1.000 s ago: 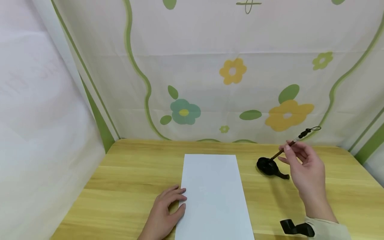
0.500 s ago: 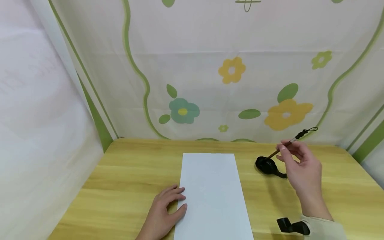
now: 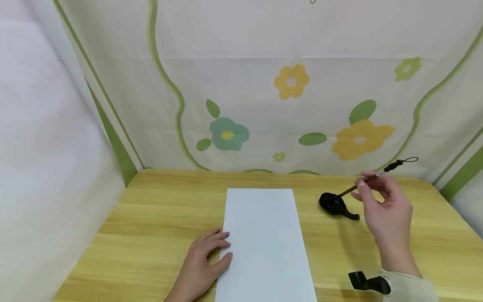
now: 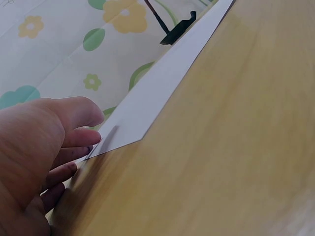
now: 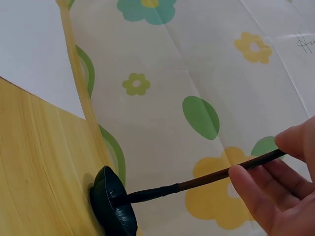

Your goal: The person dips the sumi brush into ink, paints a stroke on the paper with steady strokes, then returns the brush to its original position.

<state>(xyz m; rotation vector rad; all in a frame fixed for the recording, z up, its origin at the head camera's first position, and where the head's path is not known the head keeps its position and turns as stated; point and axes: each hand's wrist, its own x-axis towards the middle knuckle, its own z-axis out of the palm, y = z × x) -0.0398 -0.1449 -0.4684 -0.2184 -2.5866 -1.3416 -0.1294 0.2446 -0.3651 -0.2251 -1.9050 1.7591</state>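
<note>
Between thumb and fingers, my right hand (image 3: 388, 205) pinches a writing brush (image 3: 367, 179) with a brown shaft and a black cord loop at its top end. The brush slants down to the left, its dark tip inside a small black ink dish (image 3: 333, 204) with a curved handle. In the right wrist view the tip of the brush (image 5: 152, 193) meets the inner side of the dish (image 5: 110, 201). My left hand (image 3: 203, 264) rests at the left edge of a blank white sheet of paper (image 3: 264, 247), fingers loosely bent, fingertips on its border.
The wooden table (image 3: 151, 235) extends on both sides of the paper. A white curtain (image 3: 241, 84) with printed flowers hangs behind its far edge, and another white cloth (image 3: 45, 167) hangs at the left. A black strap piece (image 3: 367, 283) is at the right sleeve.
The brush has tilted lower, its top end swinging right as my right hand shifts slightly, while its tip stays in the ink dish. My left hand keeps its place; the head view shifts a little.
</note>
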